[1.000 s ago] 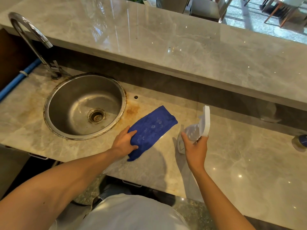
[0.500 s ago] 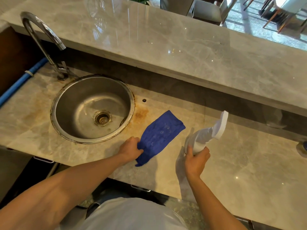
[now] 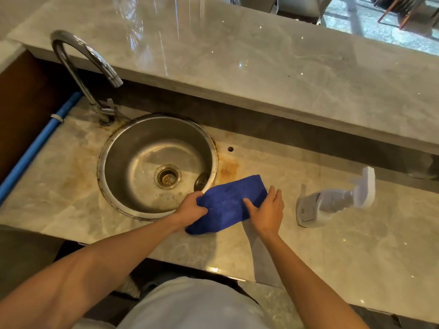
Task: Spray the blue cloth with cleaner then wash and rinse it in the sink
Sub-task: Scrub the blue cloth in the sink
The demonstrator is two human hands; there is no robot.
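The blue cloth [image 3: 231, 202] lies folded on the marble counter just right of the round steel sink [image 3: 133, 141]. My left hand [image 3: 191, 208] grips its left end beside the sink rim. My right hand [image 3: 267, 211] holds its right end, thumb on top and fingers spread past the edge. The white spray bottle [image 3: 332, 201] stands on the counter to the right, apart from both hands, nozzle pointing away.
A curved chrome tap [image 3: 80, 67] rises behind the sink at the left. A raised marble ledge [image 3: 261, 67] runs along the back. A blue pipe [image 3: 35, 148] lies at the far left. Rust stains [image 3: 228, 169] mark the counter by the sink.
My right hand has set the spray bottle down on the counter and moved left onto the cloth. The cloth has shifted closer to the sink rim, held by both hands.
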